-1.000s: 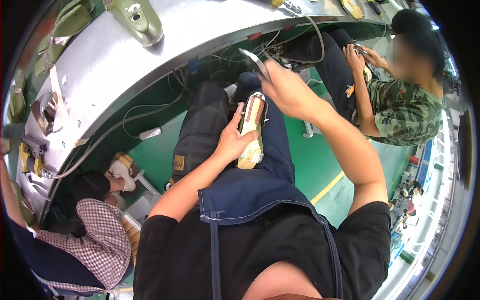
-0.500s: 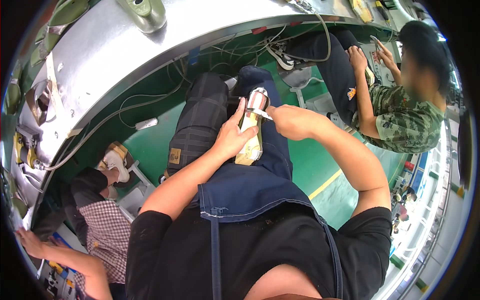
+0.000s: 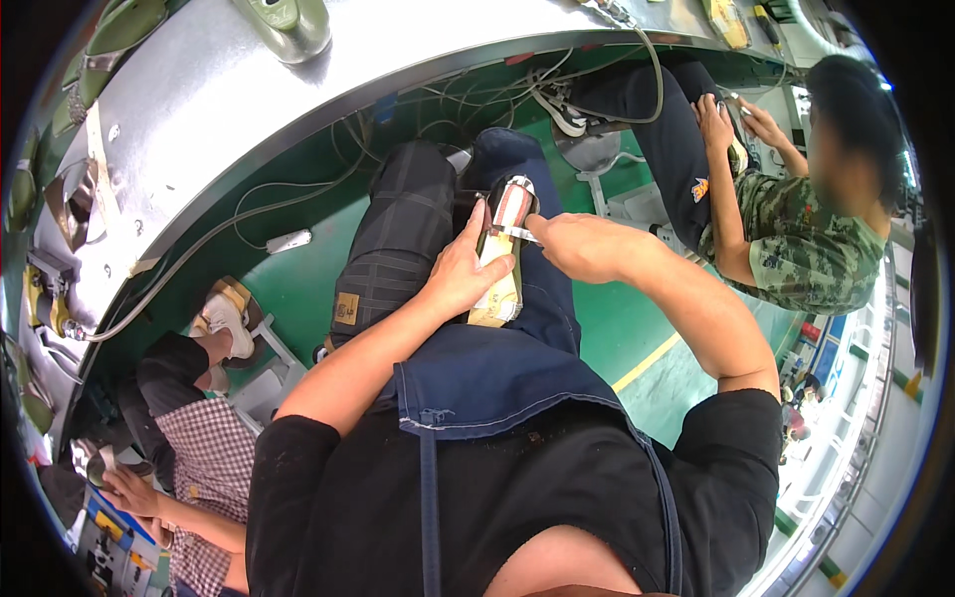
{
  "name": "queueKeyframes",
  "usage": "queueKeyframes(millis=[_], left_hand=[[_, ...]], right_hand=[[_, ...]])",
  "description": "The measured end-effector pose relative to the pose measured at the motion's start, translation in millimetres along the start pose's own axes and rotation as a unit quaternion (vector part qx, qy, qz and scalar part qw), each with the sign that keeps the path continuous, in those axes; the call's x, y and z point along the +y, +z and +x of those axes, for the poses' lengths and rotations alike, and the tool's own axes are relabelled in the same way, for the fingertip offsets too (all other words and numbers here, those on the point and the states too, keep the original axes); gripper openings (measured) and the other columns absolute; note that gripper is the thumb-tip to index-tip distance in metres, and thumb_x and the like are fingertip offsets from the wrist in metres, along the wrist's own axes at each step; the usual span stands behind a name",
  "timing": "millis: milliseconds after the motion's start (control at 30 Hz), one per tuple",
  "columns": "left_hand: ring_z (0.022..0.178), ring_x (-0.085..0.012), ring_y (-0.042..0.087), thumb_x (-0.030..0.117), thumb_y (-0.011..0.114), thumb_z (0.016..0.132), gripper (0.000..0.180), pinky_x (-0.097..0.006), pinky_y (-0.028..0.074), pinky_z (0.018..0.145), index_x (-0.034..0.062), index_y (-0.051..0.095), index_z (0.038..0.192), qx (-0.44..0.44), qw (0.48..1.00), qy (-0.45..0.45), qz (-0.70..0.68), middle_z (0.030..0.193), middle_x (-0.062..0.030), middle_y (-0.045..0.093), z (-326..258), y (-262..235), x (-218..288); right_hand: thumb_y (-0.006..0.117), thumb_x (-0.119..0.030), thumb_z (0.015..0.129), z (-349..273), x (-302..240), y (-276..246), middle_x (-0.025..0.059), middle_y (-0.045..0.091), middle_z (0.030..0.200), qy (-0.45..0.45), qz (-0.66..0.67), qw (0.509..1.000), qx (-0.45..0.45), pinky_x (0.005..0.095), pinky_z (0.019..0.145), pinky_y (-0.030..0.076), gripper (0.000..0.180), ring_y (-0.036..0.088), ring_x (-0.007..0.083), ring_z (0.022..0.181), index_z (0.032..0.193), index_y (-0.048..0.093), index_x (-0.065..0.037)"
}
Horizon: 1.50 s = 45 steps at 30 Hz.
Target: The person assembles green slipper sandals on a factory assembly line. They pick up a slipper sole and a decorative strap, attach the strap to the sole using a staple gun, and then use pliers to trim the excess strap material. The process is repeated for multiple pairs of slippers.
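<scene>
Three people share this stretch of curved metal bench (image 3: 249, 129), which sweeps across the top of the view with cables hanging under its edge and a green shoe form (image 3: 288, 22) standing on it. To the right a co-worker in a camouflage shirt (image 3: 796, 249) sits with both hands busy at knee height; at lower left a person in a checked shirt (image 3: 204, 468) is partly in view. Under them all lies a green floor (image 3: 288, 289) with a yellow line.

The wearer sits with a dark blue apron (image 3: 487, 378) over the lap and a shoe (image 3: 499, 254) lying along the right thigh. Its long axis runs away from the body toward the bench: the darker rounded end points up and away, the pale tan end lies nearest the belly. It rests sole-side up, as far as the view lets me judge.

The left hand (image 3: 460, 274) is pressed flat against the shoe's left flank, fingers curled over its lower half and thumb raised along the edge, pinning it to the leg. The right hand (image 3: 582, 244) comes in from the right, crosswise to the shoe's length, closed around a thin metal tool (image 3: 517, 234) whose tip touches the shoe about a third of the way down from the far end. So the shoe lies straight left of the right hand, and the left hand, already on it, is the nearer.
</scene>
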<state>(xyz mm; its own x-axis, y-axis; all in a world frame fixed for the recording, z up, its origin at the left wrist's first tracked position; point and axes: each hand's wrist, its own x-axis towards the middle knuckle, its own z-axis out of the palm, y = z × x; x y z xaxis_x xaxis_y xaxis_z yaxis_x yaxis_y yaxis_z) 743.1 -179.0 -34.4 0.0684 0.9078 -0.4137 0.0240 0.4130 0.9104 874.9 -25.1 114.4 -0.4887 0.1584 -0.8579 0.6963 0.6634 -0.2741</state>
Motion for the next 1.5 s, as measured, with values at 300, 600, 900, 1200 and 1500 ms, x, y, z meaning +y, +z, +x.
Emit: queueKeyframes(millis=[300, 600, 900, 1200, 1500], left_hand=[[0.133, -0.0412, 0.060, 0.037, 0.075, 0.089, 0.106, -0.042, 0.045, 0.112, 0.0024, 0.013, 0.167, -0.004, 1.000, 0.001, -0.009, 0.144, -0.0285, 0.059, 1, -3, -1], [0.131, -0.0372, 0.062, 0.032, 0.075, 0.091, 0.103, -0.039, 0.046, 0.111, 0.0019, 0.013, 0.167, -0.005, 1.000, -0.004, -0.021, 0.142, -0.0258, 0.061, 3, -5, 7], [0.112, -0.0189, 0.068, 0.042, 0.057, 0.109, 0.047, -0.041, 0.059, 0.093, 0.0031, 0.063, 0.135, -0.085, 0.914, -0.187, -0.351, 0.126, -0.0099, 0.070, 35, -24, 8], [0.102, -0.0198, 0.072, 0.032, 0.056, 0.110, 0.037, -0.039, 0.061, 0.082, 0.0006, 0.065, 0.127, -0.093, 0.954, -0.190, -0.211, 0.113, -0.0105, 0.072, 52, -27, 10], [0.120, -0.0266, 0.065, 0.034, 0.054, 0.110, 0.055, -0.036, 0.049, 0.104, -0.0095, 0.050, 0.144, -0.031, 0.996, -0.079, -0.030, 0.130, -0.0235, 0.066, 35, -16, 20]], right_hand=[[0.053, 0.002, 0.091, 8, 16, 3, 0.0275, 0.071, 0.095, -0.052, -0.034, 0.998, 0.018, 0.0536, 0.080, 0.053, 0.035, 0.069, 0.0451, 0.094, 0.127, 0.051, 0.005], [0.058, -0.002, 0.089, 12, 30, 19, 0.0219, 0.071, 0.082, -0.101, -0.139, 0.981, 0.094, 0.0508, 0.067, 0.056, 0.024, 0.073, 0.0384, 0.075, 0.112, 0.054, 0.003], [0.062, -0.014, 0.089, 12, -10, 74, 0.0062, 0.062, 0.075, 0.031, -0.392, 0.882, 0.258, 0.0372, 0.055, 0.047, 0.016, 0.064, 0.0183, 0.061, 0.100, 0.056, -0.004], [0.062, -0.006, 0.089, -1, -3, 56, 0.0207, 0.071, 0.083, -0.009, -0.142, 0.965, 0.220, 0.0473, 0.061, 0.060, 0.016, 0.075, 0.0360, 0.073, 0.100, 0.059, 0.004], [0.058, 0.004, 0.089, 8, 7, 43, 0.0254, 0.068, 0.098, -0.078, 0.075, 0.928, 0.357, 0.0510, 0.071, 0.057, 0.086, 0.070, 0.0426, 0.085, 0.166, 0.025, -0.016]])
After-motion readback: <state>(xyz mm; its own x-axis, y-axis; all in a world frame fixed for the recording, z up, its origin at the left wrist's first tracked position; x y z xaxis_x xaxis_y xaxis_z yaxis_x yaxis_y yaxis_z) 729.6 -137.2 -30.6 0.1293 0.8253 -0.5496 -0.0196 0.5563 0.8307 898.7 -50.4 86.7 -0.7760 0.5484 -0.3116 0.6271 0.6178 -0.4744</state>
